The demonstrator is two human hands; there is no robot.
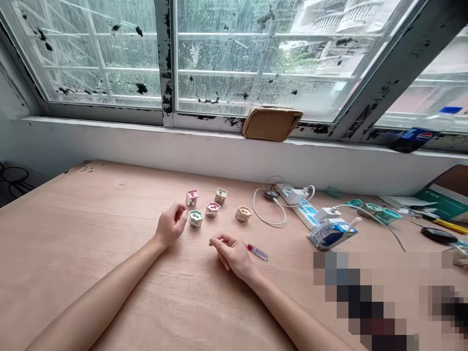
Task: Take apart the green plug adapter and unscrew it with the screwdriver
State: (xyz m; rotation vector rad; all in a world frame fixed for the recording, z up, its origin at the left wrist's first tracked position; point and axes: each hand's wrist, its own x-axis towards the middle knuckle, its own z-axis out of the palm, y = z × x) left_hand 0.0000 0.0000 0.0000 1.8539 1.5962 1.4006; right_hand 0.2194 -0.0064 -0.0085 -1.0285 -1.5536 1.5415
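Five small plastic blocks (212, 209) stood in a loose cluster on the worktop (73, 234), each with holes in its top, some pink, one green and others tan. The left hand (171, 225) was loosely curled and empty, its fingers just beside the green block (196, 218). The right hand (231, 253) was curled too, fingertips drawn together on nothing, close to a small screwdriver (257, 252) with a red handle lying on the wood. Farther right lay a white power strip (300, 207) with a plugged-in charger (296, 196), its cables looping over the worktop, and a small carton (332, 234). Up on the window ledge (146, 141) sat a folded piece of cardboard (272, 123) and a Pepsi bottle (415, 139).
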